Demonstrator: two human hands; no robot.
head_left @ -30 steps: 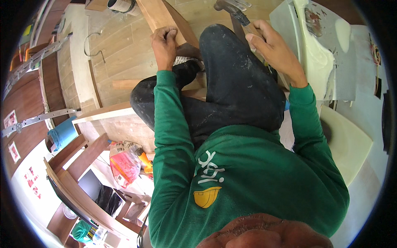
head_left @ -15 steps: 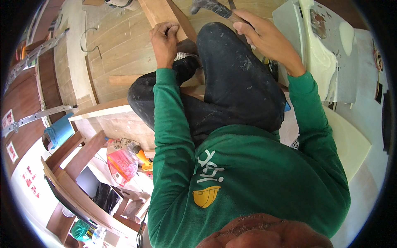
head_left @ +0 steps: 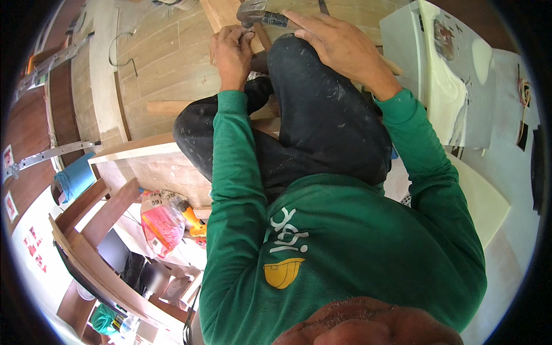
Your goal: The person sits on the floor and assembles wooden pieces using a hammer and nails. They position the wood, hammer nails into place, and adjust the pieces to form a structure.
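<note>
Person's R hand (head_left: 345, 52) has come across to the L vs 1 s ago, now above the raised knee (head_left: 290, 52). Fingers wrapped w/ little gap round the handle of the hammer (head_left: 270, 19); most of the handle's hidden under the hand. Hammer head was off to the R over the floor (head_left: 155, 57); now it's over the timber (head_left: 218, 12), just beside the L hand's fingertips. Can't tell if it touches anything.

L hand (head_left: 232, 53) is still at abt the same spot on the timber, fingers bunched, thumb nr the index. Can't tell if there's sth small pinched b/w them. Timber runs away from the person, nr end by the knee.

Bent rod (head_left: 121, 54) still on the floor to the L; orange drill (head_left: 192, 219) still next to the red & white bag (head_left: 161, 224).
</note>
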